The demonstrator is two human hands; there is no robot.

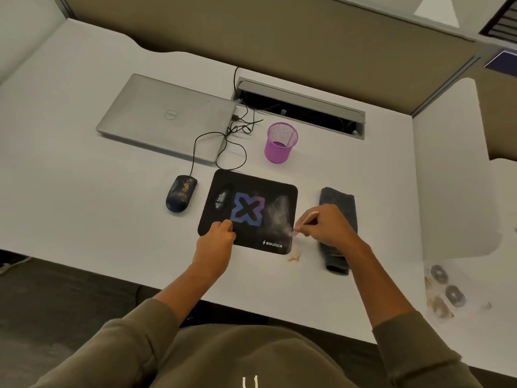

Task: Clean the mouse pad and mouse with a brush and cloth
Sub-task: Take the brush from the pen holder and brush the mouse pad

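Right hand is low over the right edge of the mouse pad, fingers curled in a tight grip round a pale brush, its handle poking up out of the fist and its tip down at the pad's right border. The wrist crosses over a folded dark cloth lying just right of the pad. Left hand sits on the pad's near-left corner, fingers bent and pressing down on it; whether the thumb hooks under the edge, I cannot tell. Both forearms reach in from olive sleeves.

The pad lies flat on the white table, a pale dusty smear across its right half and whitish specks near its far-left corner. A few tan crumbs rest on the table just off the near-right corner. The mouse sits left of the pad, apart from it, flecked with yellowish bits, its cable looping back toward a closed silver laptop. A purple mesh cup stands upright behind the pad.
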